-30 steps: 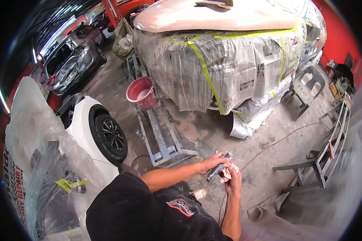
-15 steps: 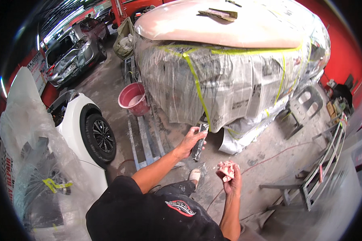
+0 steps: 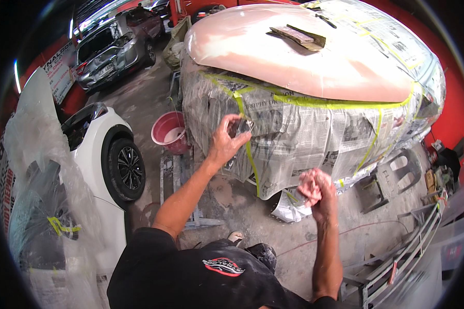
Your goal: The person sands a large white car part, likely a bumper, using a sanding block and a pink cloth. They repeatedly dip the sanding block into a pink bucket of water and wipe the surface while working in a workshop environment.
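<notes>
My left hand (image 3: 225, 143) is raised at the front of a car covered in newspaper and plastic (image 3: 304, 129). Its fingers curl round a dark narrow block (image 3: 246, 125), mostly hidden by the hand. A crumpled pinkish cloth (image 3: 310, 186) is bunched in my right hand (image 3: 325, 193), lower and farther right, slightly blurred. Above both hands lies the car's hood (image 3: 242, 41), white with pink patches. On it rest a flat block with worn sandpaper (image 3: 296, 37) and a thin dark tool (image 3: 326, 20). Yellow-green tape (image 3: 340, 104) runs along the hood's front edge.
A red bucket (image 3: 160, 123) stands by metal rails (image 3: 169, 170) on the left. Beyond are a white car's wheel (image 3: 126, 170), plastic sheeting (image 3: 41, 154) and a damaged silver car (image 3: 108, 51). At right are a grey plastic stool (image 3: 384, 188), a metal frame (image 3: 397, 257) and a red hose (image 3: 355, 226).
Both hands have risen toward the covered car front, the left also moving leftward and the right rightward. The view has shifted so the hood shows more fully.
</notes>
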`<state>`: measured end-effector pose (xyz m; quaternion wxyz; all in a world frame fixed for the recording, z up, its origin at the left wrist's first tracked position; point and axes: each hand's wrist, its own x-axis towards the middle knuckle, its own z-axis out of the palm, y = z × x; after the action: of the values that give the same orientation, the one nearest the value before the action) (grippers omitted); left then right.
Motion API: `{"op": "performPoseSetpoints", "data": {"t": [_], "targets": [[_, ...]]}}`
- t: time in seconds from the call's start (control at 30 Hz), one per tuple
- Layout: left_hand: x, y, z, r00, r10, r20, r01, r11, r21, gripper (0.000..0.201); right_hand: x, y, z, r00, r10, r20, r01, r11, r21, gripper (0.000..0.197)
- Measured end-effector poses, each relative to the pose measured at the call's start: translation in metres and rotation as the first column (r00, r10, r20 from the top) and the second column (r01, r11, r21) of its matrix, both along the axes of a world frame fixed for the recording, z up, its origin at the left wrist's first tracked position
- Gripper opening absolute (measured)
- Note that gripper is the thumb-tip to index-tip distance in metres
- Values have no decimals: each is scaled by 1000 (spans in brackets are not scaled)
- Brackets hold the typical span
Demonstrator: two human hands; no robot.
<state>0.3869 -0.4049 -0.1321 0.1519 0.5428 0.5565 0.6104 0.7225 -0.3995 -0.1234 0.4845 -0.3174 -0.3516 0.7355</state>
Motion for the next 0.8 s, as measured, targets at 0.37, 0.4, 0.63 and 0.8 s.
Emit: {"op": "performPoseSetpoints", "data": {"t": [0.37, 0.4, 0.63, 0.8], "targets": [[52, 131, 95, 805, 490, -335, -404, 865, 297, 50, -41, 194, 180, 883, 77, 463, -371, 719, 588, 51], [52, 144, 100, 776, 520, -356, -425, 849, 315, 49, -43, 214, 186, 859, -57, 508, -365, 627, 688, 48], [32, 193, 93, 643, 563, -520, -510, 821, 258, 54, -64, 335, 185, 702, -605, 376, -397, 106, 912, 40], [43, 194, 81, 624, 558, -546, -580, 800, 155, 57, -75, 365, 173, 711, -433, 555, -484, 271, 832, 36]]}}
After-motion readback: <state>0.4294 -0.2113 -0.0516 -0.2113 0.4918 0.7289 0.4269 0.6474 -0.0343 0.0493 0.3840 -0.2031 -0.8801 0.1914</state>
